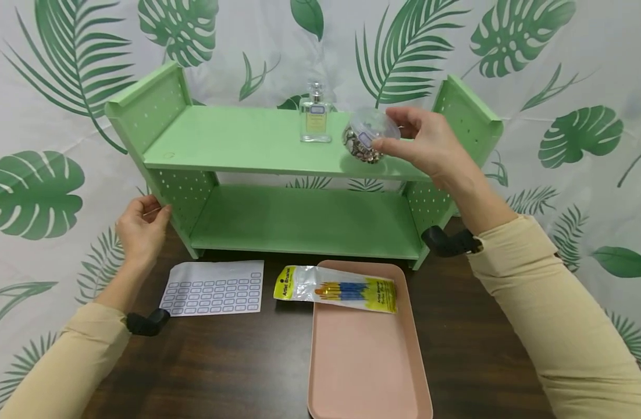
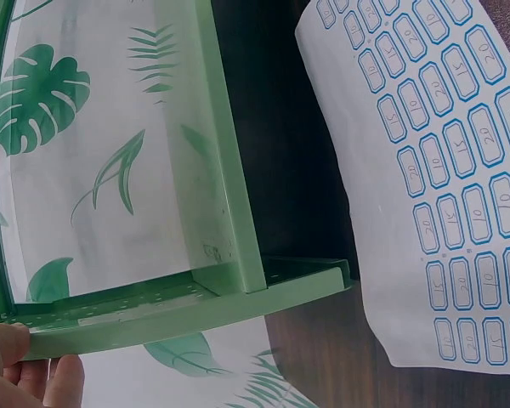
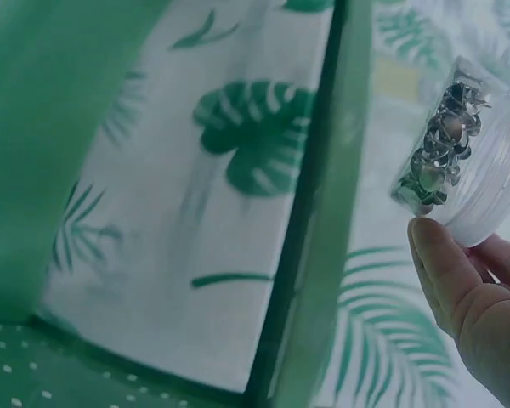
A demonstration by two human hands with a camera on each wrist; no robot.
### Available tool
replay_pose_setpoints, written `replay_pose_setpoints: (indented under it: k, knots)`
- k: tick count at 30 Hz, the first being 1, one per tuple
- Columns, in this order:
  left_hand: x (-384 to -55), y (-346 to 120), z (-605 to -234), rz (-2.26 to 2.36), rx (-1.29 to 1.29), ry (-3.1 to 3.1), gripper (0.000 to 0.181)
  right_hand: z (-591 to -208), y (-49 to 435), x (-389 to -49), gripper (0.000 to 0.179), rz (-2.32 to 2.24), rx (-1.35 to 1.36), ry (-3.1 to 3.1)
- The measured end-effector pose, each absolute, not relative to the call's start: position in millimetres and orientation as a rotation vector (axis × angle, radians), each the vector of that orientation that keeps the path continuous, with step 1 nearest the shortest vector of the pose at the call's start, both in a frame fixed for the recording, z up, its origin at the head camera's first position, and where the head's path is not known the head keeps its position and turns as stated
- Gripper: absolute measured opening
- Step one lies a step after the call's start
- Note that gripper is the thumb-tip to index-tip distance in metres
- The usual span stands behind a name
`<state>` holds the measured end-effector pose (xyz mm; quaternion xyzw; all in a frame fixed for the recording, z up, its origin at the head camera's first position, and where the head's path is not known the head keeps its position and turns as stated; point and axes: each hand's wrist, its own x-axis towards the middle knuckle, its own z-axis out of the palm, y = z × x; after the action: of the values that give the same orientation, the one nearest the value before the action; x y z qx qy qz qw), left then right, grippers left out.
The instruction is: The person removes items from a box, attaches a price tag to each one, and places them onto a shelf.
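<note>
One clear jar [image 1: 362, 141] of metal pieces, pinched aslant in the nearer right hand [image 1: 430, 142], lies left of the palm, at the upper shelf [image 1: 231, 139], just right of the perfume bottle [image 1: 316, 121], while the left hand [image 1: 141, 226] grips the side panel [image 1: 152, 119].

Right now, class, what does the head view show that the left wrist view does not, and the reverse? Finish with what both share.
Only the head view: the right hand holding a clear jar, the perfume bottle, the brush packet and the pink tray.

Only the left wrist view: readable label numbers, such as 10, 15 and 20.

Both: the left hand, green shelf, label sheet, dark table and leaf-patterned backdrop.
</note>
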<state>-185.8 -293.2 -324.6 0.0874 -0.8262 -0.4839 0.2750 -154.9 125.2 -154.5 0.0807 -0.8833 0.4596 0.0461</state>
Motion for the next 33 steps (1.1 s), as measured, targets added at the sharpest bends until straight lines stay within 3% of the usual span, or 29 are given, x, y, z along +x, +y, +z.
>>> replay_pose_setpoints:
  k: [12,33]
  knots:
    - [-185.8,-292.3,-324.0,-1.33,0.235,-2.226,0.029,-155.7,136.0,-194.2,0.073,1.332,0.092,-2.787]
    - [-185.7,-293.3,-324.0,-1.329,0.209,-2.213,0.028,-161.7,137.1,-216.3,0.069,1.276,0.077,-2.83]
